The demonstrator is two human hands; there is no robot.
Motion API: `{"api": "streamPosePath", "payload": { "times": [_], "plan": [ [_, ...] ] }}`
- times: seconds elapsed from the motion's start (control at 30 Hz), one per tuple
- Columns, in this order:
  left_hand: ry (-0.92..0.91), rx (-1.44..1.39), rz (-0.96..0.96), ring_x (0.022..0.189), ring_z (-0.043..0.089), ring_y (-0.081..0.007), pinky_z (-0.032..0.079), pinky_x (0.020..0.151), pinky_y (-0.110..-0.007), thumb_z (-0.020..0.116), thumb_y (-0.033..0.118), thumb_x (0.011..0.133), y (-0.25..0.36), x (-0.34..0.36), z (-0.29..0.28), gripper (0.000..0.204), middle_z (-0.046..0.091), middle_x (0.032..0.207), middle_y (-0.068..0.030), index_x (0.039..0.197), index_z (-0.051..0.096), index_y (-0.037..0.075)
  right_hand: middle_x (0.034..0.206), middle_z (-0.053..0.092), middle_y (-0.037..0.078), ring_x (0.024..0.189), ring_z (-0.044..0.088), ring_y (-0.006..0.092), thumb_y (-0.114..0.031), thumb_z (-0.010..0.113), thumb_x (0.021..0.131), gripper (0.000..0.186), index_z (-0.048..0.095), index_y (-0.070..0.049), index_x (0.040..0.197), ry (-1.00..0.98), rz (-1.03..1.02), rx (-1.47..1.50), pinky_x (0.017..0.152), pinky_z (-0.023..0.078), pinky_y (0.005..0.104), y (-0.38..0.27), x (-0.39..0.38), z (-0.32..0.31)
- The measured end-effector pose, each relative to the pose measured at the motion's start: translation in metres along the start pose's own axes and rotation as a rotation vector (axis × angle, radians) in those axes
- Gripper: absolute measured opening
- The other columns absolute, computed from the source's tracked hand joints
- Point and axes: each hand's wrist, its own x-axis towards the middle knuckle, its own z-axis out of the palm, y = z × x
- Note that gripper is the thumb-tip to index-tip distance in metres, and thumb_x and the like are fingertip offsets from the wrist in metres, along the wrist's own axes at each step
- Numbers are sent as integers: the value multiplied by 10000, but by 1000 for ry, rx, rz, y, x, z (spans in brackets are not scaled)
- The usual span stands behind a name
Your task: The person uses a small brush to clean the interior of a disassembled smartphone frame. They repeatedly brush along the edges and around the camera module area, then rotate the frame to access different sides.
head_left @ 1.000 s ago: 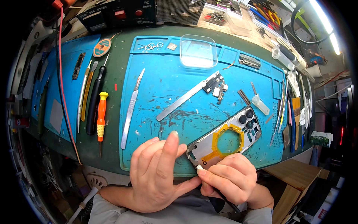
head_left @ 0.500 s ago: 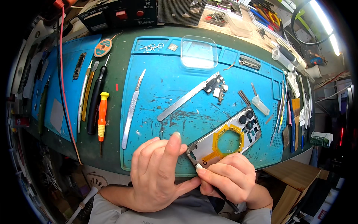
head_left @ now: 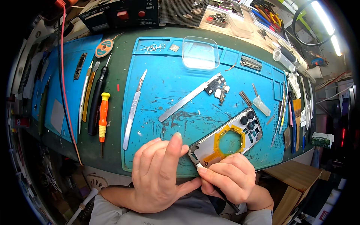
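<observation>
A silver phone body (head_left: 210, 146) with a ring of yellow tape (head_left: 216, 141) and several black camera lenses lies slanted at the mat's near edge. My right hand (head_left: 230, 176) is closed by its lower left end, pinching a slim black thing (head_left: 228, 202). A small pale piece (head_left: 199, 165) shows at those fingertips, against the phone's edge; whether it belongs to the black thing I cannot tell. My left hand (head_left: 159, 170) is open beside the phone's left corner, fingers raised and thumb stretched toward my right hand. It holds nothing that I can see.
On the blue mat (head_left: 165, 82) lie a scalpel (head_left: 133, 112), a flat metal blade (head_left: 183, 103), small black-and-silver parts (head_left: 219, 89) and a clear tray (head_left: 200, 52). An orange-yellow screwdriver (head_left: 103, 116) and other tools lie to the left. Tweezers and brushes (head_left: 297, 120) line the right.
Almost nothing differs. My right hand has shifted very slightly left, with the black thing still in it; my left hand and the phone body look the same.
</observation>
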Motion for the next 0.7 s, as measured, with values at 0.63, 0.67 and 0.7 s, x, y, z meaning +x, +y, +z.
{"api": "streamPosePath", "payload": {
  "times": [0.63, 0.67, 0.7],
  "plan": [
    [-3, -11, 2, 1052, 665, -301, 519, 967, -457, 1020, 310, 650, 0, -1, 0, 1278, 744, 1139, -109, 1638, 331, -120, 841, 712, 41, 676, 645, 157, -28, 823, 806, 275, 810, 51, 1069, 0, -22, -19, 542, 467, 288, 0, 1, 1],
    [-4, -13, 1, 1052, 666, -302, 519, 967, -458, 1020, 306, 650, 0, 0, 0, 1278, 743, 1139, -108, 1638, 331, -120, 841, 712, 42, 675, 644, 157, -30, 824, 807, 277, 809, 53, 1071, 1, -19, -15, 542, 466, 288, 0, 2, 1],
    [-5, -14, 1, 1051, 666, -302, 520, 966, -458, 1020, 301, 649, 0, 0, -1, 1278, 742, 1139, -108, 1639, 330, -119, 841, 711, 42, 675, 643, 157, -31, 824, 808, 277, 809, 53, 1071, 2, -24, -22, 541, 466, 288, 0, 2, 1]
  ]
}}
